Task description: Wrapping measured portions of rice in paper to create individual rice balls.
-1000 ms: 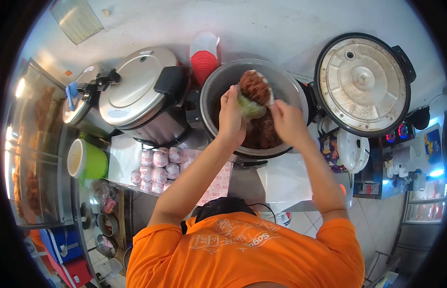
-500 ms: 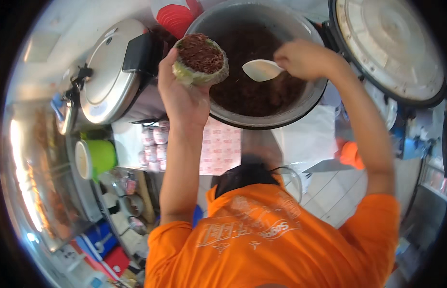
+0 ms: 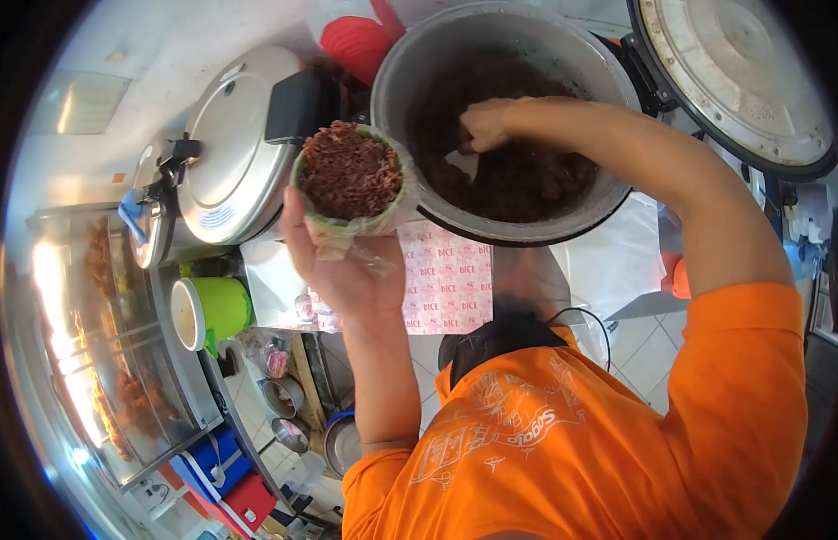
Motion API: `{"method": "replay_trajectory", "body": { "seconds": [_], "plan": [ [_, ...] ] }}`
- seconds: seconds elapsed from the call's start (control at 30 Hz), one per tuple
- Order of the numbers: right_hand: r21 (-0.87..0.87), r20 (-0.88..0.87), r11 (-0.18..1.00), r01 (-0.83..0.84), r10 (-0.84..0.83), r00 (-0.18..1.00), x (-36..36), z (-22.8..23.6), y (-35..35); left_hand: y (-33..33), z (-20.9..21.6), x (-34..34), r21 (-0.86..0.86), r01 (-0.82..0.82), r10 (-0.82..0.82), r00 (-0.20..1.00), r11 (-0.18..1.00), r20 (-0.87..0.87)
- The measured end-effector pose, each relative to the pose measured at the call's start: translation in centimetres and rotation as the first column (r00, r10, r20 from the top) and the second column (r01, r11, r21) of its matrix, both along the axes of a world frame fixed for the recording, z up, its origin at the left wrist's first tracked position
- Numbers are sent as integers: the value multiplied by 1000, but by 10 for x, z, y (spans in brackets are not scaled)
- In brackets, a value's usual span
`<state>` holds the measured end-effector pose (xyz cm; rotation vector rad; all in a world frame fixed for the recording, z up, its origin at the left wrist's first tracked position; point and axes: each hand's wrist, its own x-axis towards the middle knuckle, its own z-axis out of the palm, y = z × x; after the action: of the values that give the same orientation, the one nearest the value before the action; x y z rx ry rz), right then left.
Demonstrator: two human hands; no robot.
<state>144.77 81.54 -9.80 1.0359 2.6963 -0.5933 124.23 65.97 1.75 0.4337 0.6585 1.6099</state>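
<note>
My left hand (image 3: 360, 283) holds up a small green cup (image 3: 340, 229) lined with clear plastic, its fingers wrapped around the side and base. Reddish-brown cooked rice (image 3: 351, 173) is heaped to the cup's rim. Inside the big grey cooker pot (image 3: 396, 108), my right hand (image 3: 488, 124) grips a white rice scoop (image 3: 463, 165). The scoop's tip is down in the dark rice (image 3: 527, 184), partly hidden. The cup hangs just left of the pot, apart from the right hand.
A closed silver cooker (image 3: 234, 144) stands on the left, and the pot's raised lid (image 3: 738, 81) on the right. Red-printed paper (image 3: 446, 283) and white sheets (image 3: 608, 247) lie before the pot. A lime-green container (image 3: 223, 308) and glass food case (image 3: 104, 342) are at left.
My right hand has gone left and down into the pot, putting the scoop into the rice. The cup sits slightly lower and tilts more upright; the whole view has shifted.
</note>
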Motion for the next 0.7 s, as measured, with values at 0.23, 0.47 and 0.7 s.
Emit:
{"method": "replay_trajectory", "body": {
  "seconds": [0.23, 0.47, 0.7],
  "plan": [
    [-62, -50, 994, 86, -89, 995, 26, 14, -14, 5, -2, 4, 27, 100, -100, 995, 995, -6],
    [-111, -375, 941, 320, -338, 863, 66, 40, -35, 12, -11, 14, 3, 140, -140, 989, 990, -56],
    [148, -541, 754, 640, -480, 691, 65, 97, -102, 29, -31, 56, 15, 180, -177, 978, 984, -106]
  ]
}}
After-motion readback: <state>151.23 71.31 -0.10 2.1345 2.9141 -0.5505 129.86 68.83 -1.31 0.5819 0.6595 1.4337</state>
